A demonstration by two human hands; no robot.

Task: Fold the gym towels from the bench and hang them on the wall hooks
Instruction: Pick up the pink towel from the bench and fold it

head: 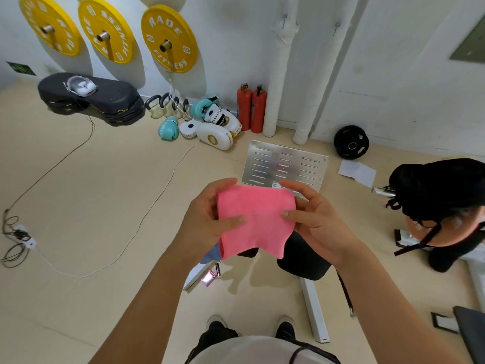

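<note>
Both thumbs press on the near face of the folded pink terry-cloth towel, with the fingers curled behind its side edges: the left hand pinches the left edge, the right hand the right. The towel hangs between them at chest height, its long axis running roughly top to bottom. The small metal wall hooks lie well apart, up and ahead, slightly nearer the right hand.
</note>
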